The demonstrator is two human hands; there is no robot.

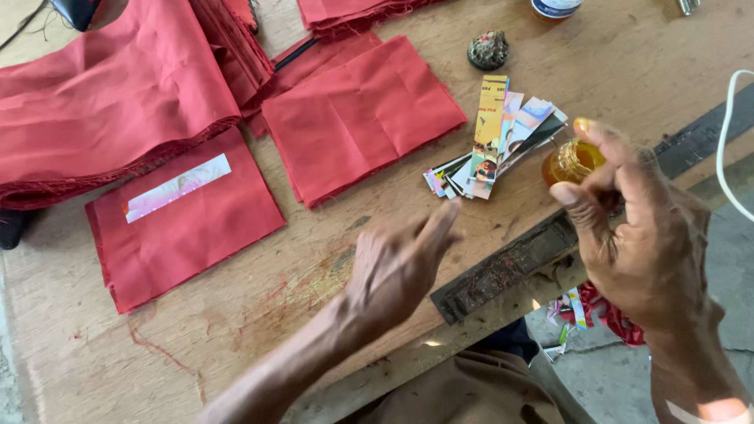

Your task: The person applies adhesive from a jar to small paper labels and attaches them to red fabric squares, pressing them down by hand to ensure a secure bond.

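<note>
Right hand: the right hand (644, 235) is raised above the table's near edge, its thumb and fingers closed on a small amber glass jar (572, 162) held at the fingertips.
Left hand: the left hand (397, 263), blurred, hovers over bare wood with fingers loosely extended, holding nothing.
Table: a worn wooden table (314, 275) with reddish stains; a dark metal strip (503, 271) lies along its near edge, below the right hand.
Paper strips: a fanned stack of printed paper strips (491, 145) lies just beyond the left hand, near the jar.
Red cloth: 1 folded pile of red cloth pieces (361, 114) lies left of the strips; another pile (184, 228) nearer the left edge carries 1 pale printed strip (179, 187).
Far side: a large heap of red fabric (110, 94) at far left; a small dark round object (488, 49) beyond the strips.
</note>
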